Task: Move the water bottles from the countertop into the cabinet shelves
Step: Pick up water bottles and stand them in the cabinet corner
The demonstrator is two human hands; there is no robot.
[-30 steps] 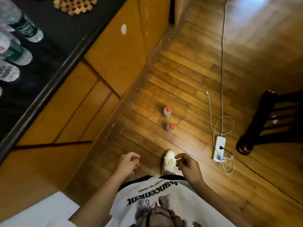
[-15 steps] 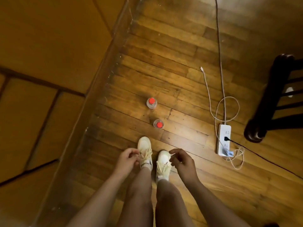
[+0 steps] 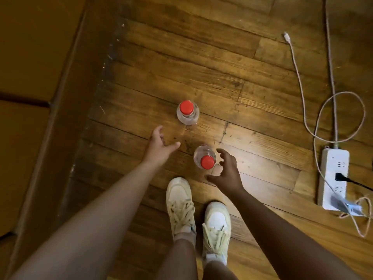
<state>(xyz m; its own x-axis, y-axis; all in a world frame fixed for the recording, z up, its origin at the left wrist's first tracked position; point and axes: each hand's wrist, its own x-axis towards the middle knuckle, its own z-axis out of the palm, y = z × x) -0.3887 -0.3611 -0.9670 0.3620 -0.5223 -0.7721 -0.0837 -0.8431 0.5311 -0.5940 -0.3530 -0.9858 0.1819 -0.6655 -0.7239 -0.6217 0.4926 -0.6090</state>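
Two red-capped water bottles (image 3: 188, 113) (image 3: 204, 158) are stood upright on the wooden floor; both hands (image 3: 161, 147) (image 3: 227, 170) are spread, fingers released, presumably for one-each grasping

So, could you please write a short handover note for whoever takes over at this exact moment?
Left hand: open, empty, reaching toward the far bottle, not touching it.
Right hand: open, fingers spread beside the near bottle, no grip yet.
Both bottles stand upright with red caps on the wooden floor, just ahead of the person's shoes; the cabinet front is to the left.
Done: nothing is in hand here, and no shelf is in view.
Left: grasp both bottles and put them on the cabinet shelves. Mind the power strip and cables on the right.
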